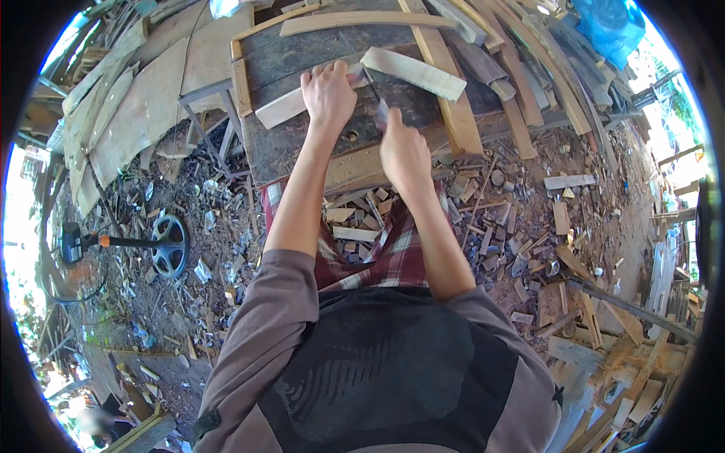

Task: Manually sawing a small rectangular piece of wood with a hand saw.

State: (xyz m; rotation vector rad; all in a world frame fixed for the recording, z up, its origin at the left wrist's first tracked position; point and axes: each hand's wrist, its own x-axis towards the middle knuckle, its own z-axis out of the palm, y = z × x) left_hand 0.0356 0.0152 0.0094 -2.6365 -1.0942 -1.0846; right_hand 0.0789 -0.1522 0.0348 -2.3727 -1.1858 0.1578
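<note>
- Your left hand (330, 94): fingers bent over the middle of a pale, straight-edged wooden plank (281, 111), apparently gripping it; their tips are hidden. The hold probably steadies the wood against the counter.
- Your right hand (406, 151): fingers wrapped around the handle of a slim, dark-bladed hand tool (372, 85), its exact kind too blurred to tell. The blade points away from you, near the plank's right end; gripping behind the blade likely gives you control and spares the knuckles.
- The plank: lying slantwise on the counter under your left hand, within easy reach of both arms.
- Pale, thick wooden block (415, 73): just beyond the blade, its right end over a long yellowish board (462, 134), which perhaps props it.
- Dark, worn wooden counter (291, 155): beneath all these, its near edge close to your legs, presumably for short reach.
- Long, slightly curved, light-brown batten (370, 23): across the counter's far side, apart from your hands.
- Mixed wooden offcuts (355, 234): scattered on the ground below, in no evident order.
</note>
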